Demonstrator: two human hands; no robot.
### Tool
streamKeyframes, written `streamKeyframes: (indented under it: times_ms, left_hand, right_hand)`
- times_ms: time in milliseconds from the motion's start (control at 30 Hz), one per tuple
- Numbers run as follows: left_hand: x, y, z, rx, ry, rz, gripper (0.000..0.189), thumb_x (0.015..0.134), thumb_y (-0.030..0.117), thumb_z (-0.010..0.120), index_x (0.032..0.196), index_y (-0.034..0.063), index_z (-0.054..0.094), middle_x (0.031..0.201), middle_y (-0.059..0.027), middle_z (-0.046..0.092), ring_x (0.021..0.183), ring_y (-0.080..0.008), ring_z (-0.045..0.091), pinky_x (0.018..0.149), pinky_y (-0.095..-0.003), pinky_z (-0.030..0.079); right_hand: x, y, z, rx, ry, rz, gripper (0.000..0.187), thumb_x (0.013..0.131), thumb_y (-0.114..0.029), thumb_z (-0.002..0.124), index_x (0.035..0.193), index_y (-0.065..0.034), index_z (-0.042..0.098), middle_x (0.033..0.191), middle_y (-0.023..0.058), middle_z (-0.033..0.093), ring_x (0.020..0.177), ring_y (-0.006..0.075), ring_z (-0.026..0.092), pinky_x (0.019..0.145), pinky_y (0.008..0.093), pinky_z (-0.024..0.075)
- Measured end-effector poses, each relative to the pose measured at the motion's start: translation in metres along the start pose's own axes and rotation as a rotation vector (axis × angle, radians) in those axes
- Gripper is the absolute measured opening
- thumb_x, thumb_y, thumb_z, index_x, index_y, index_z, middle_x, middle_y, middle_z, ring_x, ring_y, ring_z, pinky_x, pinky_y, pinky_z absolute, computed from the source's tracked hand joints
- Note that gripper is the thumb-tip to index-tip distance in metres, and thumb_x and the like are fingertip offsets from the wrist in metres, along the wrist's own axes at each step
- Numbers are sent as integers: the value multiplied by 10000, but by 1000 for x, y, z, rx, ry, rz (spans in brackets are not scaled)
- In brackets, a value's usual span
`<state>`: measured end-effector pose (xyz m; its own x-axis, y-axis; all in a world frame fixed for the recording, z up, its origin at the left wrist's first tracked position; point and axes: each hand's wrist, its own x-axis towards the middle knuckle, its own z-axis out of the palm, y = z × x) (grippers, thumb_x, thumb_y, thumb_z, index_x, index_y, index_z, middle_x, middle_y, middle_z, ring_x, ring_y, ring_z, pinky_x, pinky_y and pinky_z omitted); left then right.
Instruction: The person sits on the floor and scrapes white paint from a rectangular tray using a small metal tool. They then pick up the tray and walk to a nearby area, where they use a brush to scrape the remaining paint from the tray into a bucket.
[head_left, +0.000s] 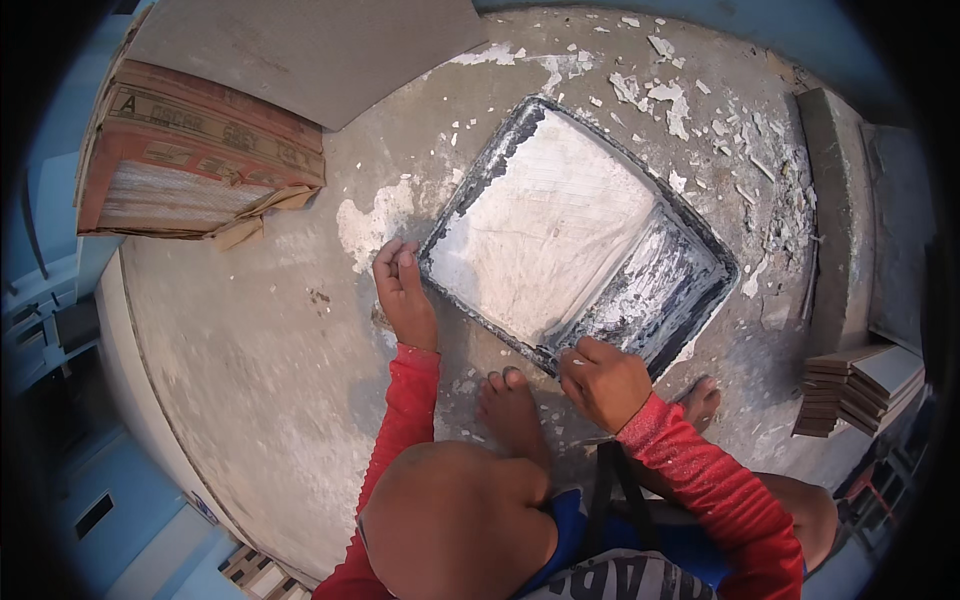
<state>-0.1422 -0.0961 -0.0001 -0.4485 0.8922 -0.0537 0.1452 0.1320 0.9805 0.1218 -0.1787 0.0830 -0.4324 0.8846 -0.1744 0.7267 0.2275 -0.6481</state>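
A black paint tray (724, 274), coated with dried white paint, lies at an angle on the concrete floor in front of me. White paint covers its broad sloped part, while patchy white and black show in the narrower well (637, 277). My left hand (405, 296) is beside the tray's left corner, its fingers loosely bent and nothing visible in them. At the near edge, my right hand (607, 379) has its fingers curled against the rim. A small white fleck sits on one finger; whether anything is pinched there is hidden.
Paint flakes (675, 105) litter the concrete floor (247, 360) beyond the tray. Printed tile cartons (210, 150) stand at upper left beside a large grey slab (300, 52). Stacked tile pieces (859, 386) lie right, near a concrete ledge (840, 217). My bare feet (514, 409) flank the tray's near corner.
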Motion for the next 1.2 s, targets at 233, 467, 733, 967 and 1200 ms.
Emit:
streamKeyframes:
  times_ms: [233, 467, 733, 967, 1200]
  left_hand:
    - [17, -15, 13, 82, -45, -37, 242, 1029, 212, 621, 1001, -23, 675, 976, -38, 681, 921, -111, 583, 865, -279, 469]
    - [16, -11, 22, 79, -17, -31, 256, 1027, 212, 628, 945, -29, 658, 921, -28, 667, 885, -97, 555, 841, -275, 465]
    - [17, -11, 18, 78, -36, -4, 255, 1029, 213, 625, 937, -23, 656, 901, -23, 659, 870, -92, 545, 831, -275, 466]
    - [17, -10, 25, 60, -21, -17, 252, 1028, 213, 626, 940, -21, 661, 901, -25, 664, 872, -96, 552, 830, -278, 469]
    - [19, -12, 21, 34, -9, -38, 256, 1029, 219, 629, 940, -19, 662, 896, -23, 661, 861, -92, 547, 819, -275, 467]
  right_hand:
    - [9, -13, 27, -32, 21, -114, 169, 806, -120, 696, 960, -55, 673, 890, 66, 598, 809, 255, 639, 646, 371, 545]
    - [22, -9, 34, 98, 71, 24, 145, 817, -94, 678, 948, -32, 674, 890, 96, 615, 772, 284, 634, 646, 385, 536]
    - [22, -9, 17, 154, 80, -45, 167, 801, -38, 689, 967, -37, 688, 846, 119, 600, 700, 315, 621, 631, 397, 521]
    - [35, -5, 32, 56, 81, -118, 223, 774, -24, 713, 995, -23, 684, 853, 95, 597, 738, 285, 640, 625, 383, 530]
    - [27, -9, 30, 86, 154, -50, 265, 752, -22, 734, 1013, -40, 687, 842, 79, 597, 751, 265, 636, 607, 373, 521]
